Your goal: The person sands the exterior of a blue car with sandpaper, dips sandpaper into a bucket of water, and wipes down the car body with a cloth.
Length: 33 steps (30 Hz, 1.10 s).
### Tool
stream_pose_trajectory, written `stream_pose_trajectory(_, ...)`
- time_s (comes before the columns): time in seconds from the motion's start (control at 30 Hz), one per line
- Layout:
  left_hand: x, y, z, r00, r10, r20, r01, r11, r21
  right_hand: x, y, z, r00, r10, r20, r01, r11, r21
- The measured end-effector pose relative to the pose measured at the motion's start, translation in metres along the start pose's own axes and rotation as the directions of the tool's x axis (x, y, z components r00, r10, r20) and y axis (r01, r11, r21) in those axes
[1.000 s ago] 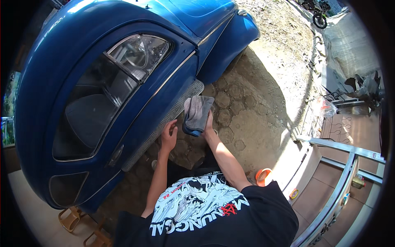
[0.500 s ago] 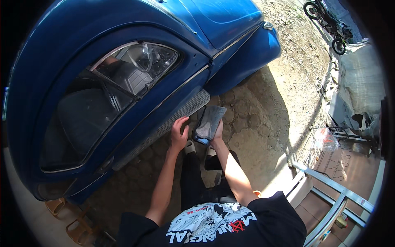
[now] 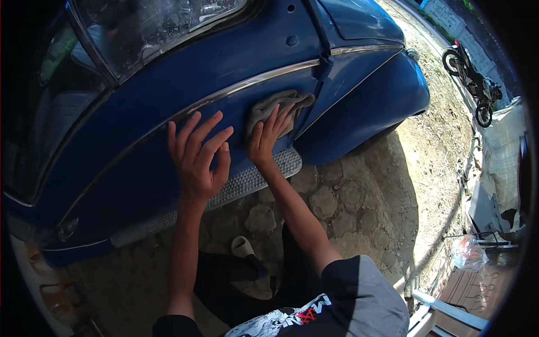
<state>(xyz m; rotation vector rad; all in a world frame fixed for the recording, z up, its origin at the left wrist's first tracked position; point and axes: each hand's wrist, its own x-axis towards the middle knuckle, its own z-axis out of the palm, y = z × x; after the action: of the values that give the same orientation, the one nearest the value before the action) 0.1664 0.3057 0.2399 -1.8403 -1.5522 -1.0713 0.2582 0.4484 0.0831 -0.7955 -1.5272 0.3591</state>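
- While the right grip (image 3: 266, 141) lies over a bunched grey-brown cloth (image 3: 261, 110), its fingers are extended and slightly apart, pressing rather than pinching.
- Left grip (image 3: 198, 156): fingers spread and a little bent, nothing held. It stands in front of the door, just left of the cloth; contact with the paint cannot be confirmed.
- Cloth position: against the blue car door (image 3: 140, 174), below the metal trim (image 3: 264, 78) and near the front door seam (image 3: 318, 90).
- Handling, as judged: keep the palm flat and the pressure even — bunched folds bear unevenly and may streak. Opening the folds out first is advised, then overlapping strokes along the panel, turning to a fresh face should grit collect.
- Obstructions: trim and seam could each snag a loose corner — ease off at both. The left grip occupies the adjoining stretch and should give way for any leftward pass.
- Below: a textured running board (image 3: 241, 184) juts out beneath the door and may hinder low reach. A pale slipper (image 3: 242, 246) shows near it, over stone paving (image 3: 325, 202).
- Outward: front fender (image 3: 365, 106) just beyond the seam; motorcycle (image 3: 474, 81) and clear plastic bag (image 3: 469, 253) well apart, off to the right.
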Motion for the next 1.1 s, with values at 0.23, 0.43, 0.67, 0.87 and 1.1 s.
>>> stream_pose_trajectory(0.23,0.004,-0.047,0.021,0.95,0.227,-0.214,-0.169,0.951,0.259,-0.007,0.042,-0.017,0.906,-0.401,0.137,0.419,0.896,-0.146)
stream_pose_trajectory(0.43,0.01,-0.061,0.022,0.985,0.165,-0.047,-0.13,0.897,0.422,0.085,0.016,-0.013,0.952,-0.282,-0.119,0.259,0.949,-0.18)
stream_pose_trajectory(0.67,0.009,-0.062,0.017,0.986,0.165,-0.004,-0.152,0.92,0.362,-0.003,-0.011,-0.004,0.915,-0.402,0.025,0.399,0.898,-0.185)
stream_pose_trajectory(0.87,0.007,-0.064,0.017,0.985,0.168,0.023,-0.163,0.901,0.402,0.091,0.005,-0.022,0.952,-0.258,-0.165,0.24,0.963,-0.121)
stream_pose_trajectory(1.1,0.008,-0.067,0.009,0.98,0.188,0.067,-0.199,0.938,0.284,0.029,-0.056,0.004,0.825,-0.565,0.009,0.559,0.812,-0.169)
